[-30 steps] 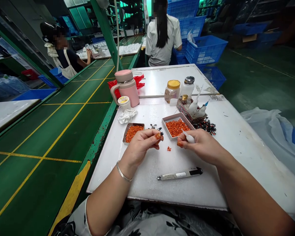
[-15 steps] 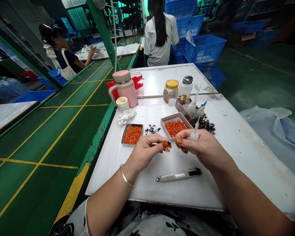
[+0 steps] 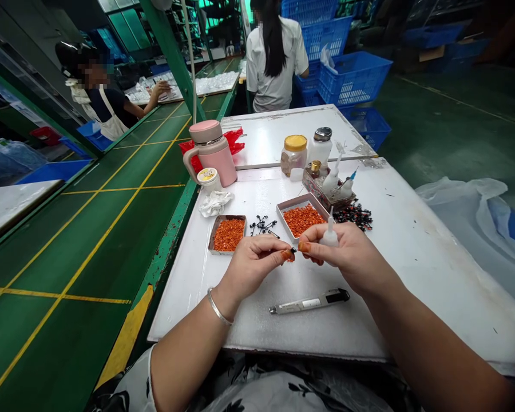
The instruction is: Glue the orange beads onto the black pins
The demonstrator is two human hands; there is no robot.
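My left hand (image 3: 254, 268) pinches a tiny dark piece (image 3: 292, 251) between thumb and forefinger. My right hand (image 3: 342, 253) grips a white plastic squeeze bottle (image 3: 329, 236), its nozzle pointing up, and its fingertips nearly meet the left fingertips. Just behind the hands stand two shallow trays of orange beads, a smaller one (image 3: 227, 234) on the left and a larger one (image 3: 302, 220) on the right. Small black wire-like pieces (image 3: 262, 226) lie between the trays, and a heap of black beaded pieces (image 3: 354, 216) lies to the right.
A pen-shaped tool (image 3: 309, 301) lies near the front of the white table (image 3: 407, 286). A pink mug (image 3: 212, 153), crumpled tissue (image 3: 216, 203), jars and a box of small bottles (image 3: 326, 186) stand behind. A co-worker (image 3: 274, 63) and blue crates (image 3: 354, 77) are beyond.
My hands have drawn closer together, almost meeting at the fingertips. The white bottle now stands more upright in my right hand. The view has shifted slightly.
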